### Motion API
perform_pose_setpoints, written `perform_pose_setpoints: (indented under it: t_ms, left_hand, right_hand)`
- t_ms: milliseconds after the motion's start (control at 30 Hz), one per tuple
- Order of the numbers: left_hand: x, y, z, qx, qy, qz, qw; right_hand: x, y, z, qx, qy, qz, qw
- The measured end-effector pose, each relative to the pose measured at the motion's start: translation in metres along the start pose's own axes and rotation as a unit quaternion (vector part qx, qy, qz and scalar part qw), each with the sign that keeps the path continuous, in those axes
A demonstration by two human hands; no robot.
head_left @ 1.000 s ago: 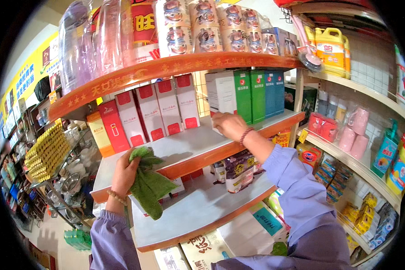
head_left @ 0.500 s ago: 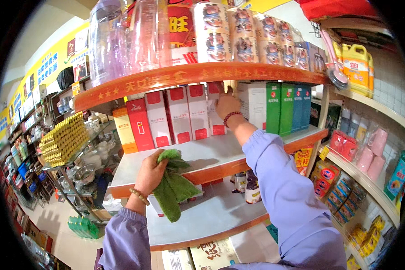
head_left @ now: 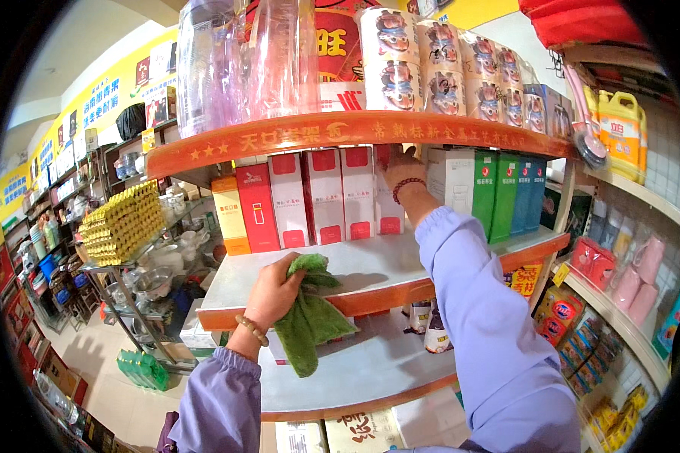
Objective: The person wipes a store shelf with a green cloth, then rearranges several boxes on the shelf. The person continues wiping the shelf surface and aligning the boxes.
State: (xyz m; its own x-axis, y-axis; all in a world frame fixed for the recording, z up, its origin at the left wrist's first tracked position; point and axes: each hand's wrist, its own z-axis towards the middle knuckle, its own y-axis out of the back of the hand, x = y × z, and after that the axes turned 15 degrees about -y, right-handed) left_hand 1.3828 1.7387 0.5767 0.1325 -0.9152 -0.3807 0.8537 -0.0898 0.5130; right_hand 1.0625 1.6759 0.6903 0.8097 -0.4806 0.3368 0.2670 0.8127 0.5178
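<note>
Currently, head view: my hands are well apart. Left hand point(head_left: 274, 291) is closed on a green cloth point(head_left: 307, 336), which hangs at the front edge of the middle shelf point(head_left: 385, 264). Right hand point(head_left: 404, 172) is above that shelf, at the upper part of the rightmost white-and-red box point(head_left: 385, 202), upright on it; grip or mere touch, cannot tell. Judgement: light, even pressure should avoid tipping the box; cloth best gathered clear of the shelf's edge.
</note>
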Motion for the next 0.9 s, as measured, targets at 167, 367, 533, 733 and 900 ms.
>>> perform_pose_setpoints:
  t_ms: [167,367,533,733,900]
  left_hand:
    - [0.002,0.0,-0.002,-0.001,-0.001,0.009,1.0]
    - [0.0,-0.001,0.0,-0.001,0.004,-0.026,1.0]
    - [0.0,-0.003,0.002,0.002,-0.017,-0.009,1.0]
    - [0.006,-0.001,-0.001,-0.011,-0.024,-0.004,1.0]
    - [0.01,-0.004,0.002,-0.005,-0.008,-0.027,1.0]
  right_hand:
    - [0.003,0.0,-0.003,0.016,-0.035,-0.022,0.999]
    - [0.004,0.011,-0.016,0.02,-0.089,0.012,0.996]
    - [0.0,0.017,-0.025,-0.01,-0.085,0.055,0.995]
    - [-0.012,0.054,-0.042,-0.015,-0.002,0.106,0.994]
    - [-0.027,0.081,-0.044,0.001,0.031,0.138,0.99]
